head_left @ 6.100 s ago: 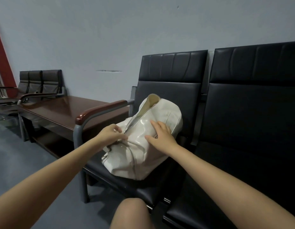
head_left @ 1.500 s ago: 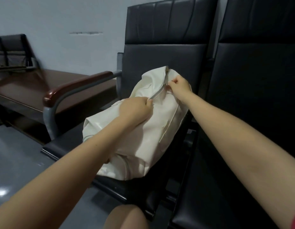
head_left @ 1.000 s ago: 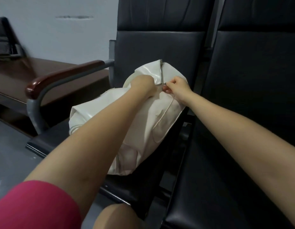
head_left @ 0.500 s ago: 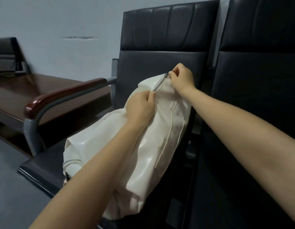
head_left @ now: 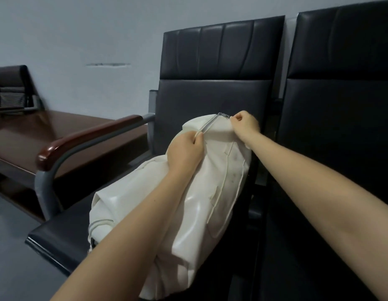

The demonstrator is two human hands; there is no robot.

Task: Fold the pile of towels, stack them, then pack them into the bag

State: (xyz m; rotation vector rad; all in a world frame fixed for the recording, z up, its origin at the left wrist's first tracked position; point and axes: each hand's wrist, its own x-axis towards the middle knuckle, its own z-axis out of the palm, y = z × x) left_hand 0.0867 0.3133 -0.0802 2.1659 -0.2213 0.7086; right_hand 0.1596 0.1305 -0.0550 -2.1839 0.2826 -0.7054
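Zipping looks like the step in hand: from the head view, the white bag (head_left: 195,192) leans on the black chair seat (head_left: 65,242), left hand (head_left: 185,152) pinching its zipper pull, right hand (head_left: 245,126) gripping the zipper's far end. Next, a steady pull along the track.

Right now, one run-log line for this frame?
stage: bag closing | bag: white, on black chair seat | left hand: pinching zipper pull | right hand: gripping bag top by zipper end | towels: not visible
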